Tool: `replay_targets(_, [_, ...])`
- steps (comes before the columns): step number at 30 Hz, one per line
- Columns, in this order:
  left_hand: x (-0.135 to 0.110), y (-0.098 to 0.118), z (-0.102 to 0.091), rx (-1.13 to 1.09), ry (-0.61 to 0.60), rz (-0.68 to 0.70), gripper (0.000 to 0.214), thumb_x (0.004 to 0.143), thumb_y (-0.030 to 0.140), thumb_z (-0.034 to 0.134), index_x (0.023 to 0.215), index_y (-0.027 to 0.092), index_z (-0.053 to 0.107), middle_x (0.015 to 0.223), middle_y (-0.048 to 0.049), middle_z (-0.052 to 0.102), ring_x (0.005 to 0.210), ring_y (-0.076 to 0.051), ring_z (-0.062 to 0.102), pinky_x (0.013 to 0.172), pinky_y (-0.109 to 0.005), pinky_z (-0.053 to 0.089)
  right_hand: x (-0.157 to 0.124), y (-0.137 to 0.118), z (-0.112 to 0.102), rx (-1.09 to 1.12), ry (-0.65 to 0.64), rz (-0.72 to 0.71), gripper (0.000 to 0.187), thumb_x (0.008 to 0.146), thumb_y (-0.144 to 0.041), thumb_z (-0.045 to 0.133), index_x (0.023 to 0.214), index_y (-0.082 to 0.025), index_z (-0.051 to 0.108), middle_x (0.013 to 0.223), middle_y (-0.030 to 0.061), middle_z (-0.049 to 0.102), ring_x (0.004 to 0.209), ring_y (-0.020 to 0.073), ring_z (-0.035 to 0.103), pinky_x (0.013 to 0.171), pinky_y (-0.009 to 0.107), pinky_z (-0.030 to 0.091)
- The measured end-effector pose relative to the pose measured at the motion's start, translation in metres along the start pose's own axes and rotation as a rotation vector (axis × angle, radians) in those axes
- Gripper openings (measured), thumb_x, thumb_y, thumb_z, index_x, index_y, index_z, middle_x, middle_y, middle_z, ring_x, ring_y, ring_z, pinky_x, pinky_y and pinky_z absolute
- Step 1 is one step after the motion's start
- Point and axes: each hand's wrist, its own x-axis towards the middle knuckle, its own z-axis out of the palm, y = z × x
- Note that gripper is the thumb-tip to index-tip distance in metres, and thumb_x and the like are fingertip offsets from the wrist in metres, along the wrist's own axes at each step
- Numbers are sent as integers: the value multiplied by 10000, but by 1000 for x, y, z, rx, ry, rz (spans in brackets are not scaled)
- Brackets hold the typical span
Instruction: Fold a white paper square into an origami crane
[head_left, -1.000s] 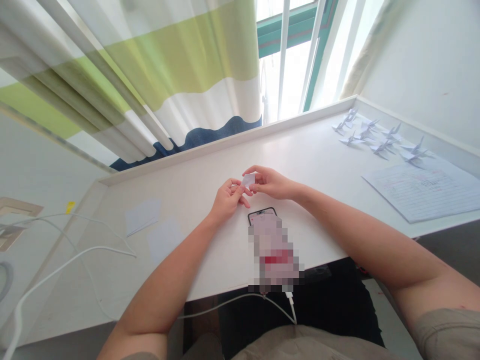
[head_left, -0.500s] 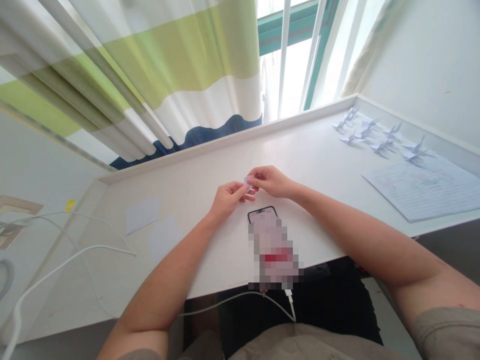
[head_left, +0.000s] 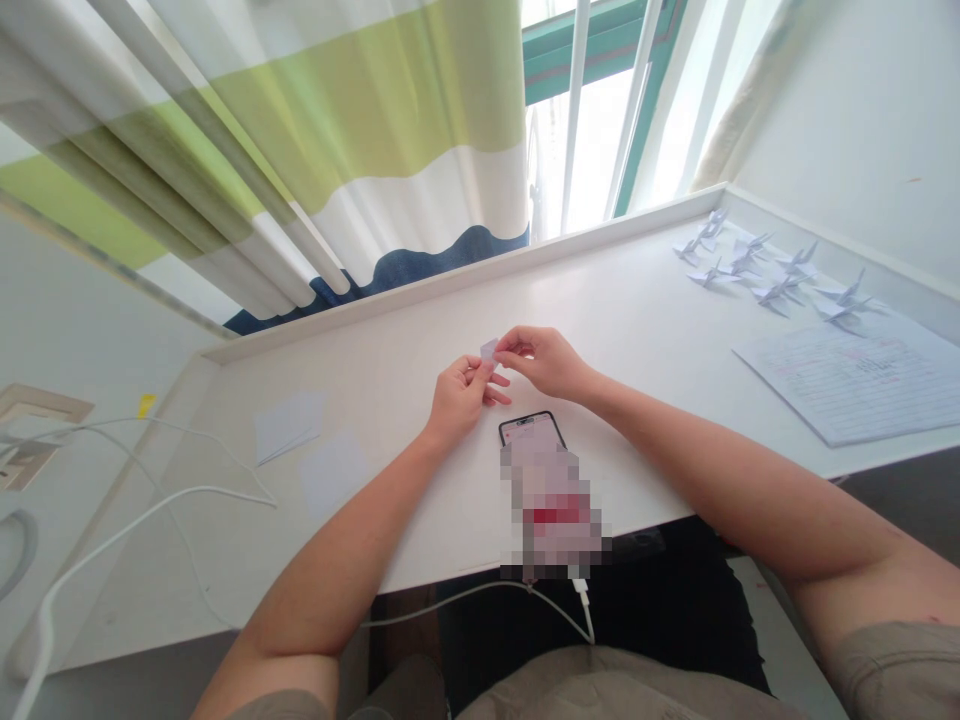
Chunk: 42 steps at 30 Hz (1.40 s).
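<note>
A small folded piece of white paper is held up over the middle of the desk, between both hands. My left hand pinches its lower part between thumb and fingers, with the other fingers loosely extended underneath. On the paper's right edge, the thumb and forefinger of my right hand are closed. The fingers cover part of the paper, so its exact folds cannot be made out. Just below the hands lies a phone, its screen mostly blurred out, with a white cable plugged into its near end.
Several folded paper cranes stand at the desk's back right. In front of them lies a sheet with writing. Loose white paper squares lie at left, near white cables. A raised rim runs along the back of the desk.
The folded paper has turned and now stands a little higher above the left fingers. My right hand has shifted its pinch to the paper's right edge. The whole view has moved slightly.
</note>
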Motion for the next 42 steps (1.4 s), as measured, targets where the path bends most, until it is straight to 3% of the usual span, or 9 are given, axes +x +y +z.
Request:
replay_targets(11, [0, 1, 2, 27, 26, 34, 597, 873, 751, 784, 935, 186, 601, 868, -80, 828, 585, -186, 775, 517, -263, 513, 1, 1, 8, 163, 55, 86, 98, 875, -253, 771, 861, -206, 687, 827, 31, 756, 759, 183, 714, 761, 368, 613])
replay_targets(16, [-1, 2, 2, 21, 45, 43, 584, 864, 738, 802, 901, 185, 618, 779, -46, 788, 516, -160, 729, 494, -260, 499, 0, 0, 7, 240, 22, 56, 234, 854, -316, 820, 981, -221, 648, 746, -15, 714, 718, 184, 733, 706, 352, 597])
replay_targets(22, [-1, 8, 0, 28, 42, 53, 533, 877, 684, 825, 854, 189, 629, 626, 20, 674, 442, -123, 645, 477, -247, 510, 0, 0, 3, 272, 0, 116, 476, 824, -425, 889, 1163, -229, 616, 767, -27, 729, 736, 188, 741, 775, 374, 615])
replay_targets(27, [0, 9, -1, 29, 13, 75, 578, 833, 730, 837, 856, 188, 638, 609, 27, 660, 427, -117, 626, 457, -241, 493, 1, 0, -1, 234, -95, 119, 412, 840, -557, 855, 842, -205, 642, 706, 9, 705, 663, 160, 674, 684, 334, 587])
replay_targets(29, [0, 8, -2, 28, 5, 74, 586, 826, 740, 836, 854, 188, 639, 612, 26, 661, 432, -118, 628, 463, -244, 497, 1, -2, -1, 213, -94, 101, 404, 842, -549, 849, 802, -205, 642, 716, 11, 705, 664, 152, 664, 660, 316, 571])
replay_targets(37, [-3, 7, -1, 48, -91, 72, 554, 862, 720, 815, 860, 189, 659, 613, 3, 692, 572, -174, 737, 625, -285, 572, 2, 0, -3, 187, -140, 70, 330, 877, -488, 818, 810, -192, 689, 650, -3, 678, 640, 149, 643, 649, 307, 539])
replay_targets(42, [-1, 5, -2, -1, -81, 15, 539, 844, 689, 843, 916, 172, 708, 844, -88, 818, 768, -213, 804, 686, -296, 599, 2, 6, 0, 199, -78, 69, 390, 861, -542, 839, 961, -206, 669, 761, 2, 707, 657, 158, 664, 642, 318, 537])
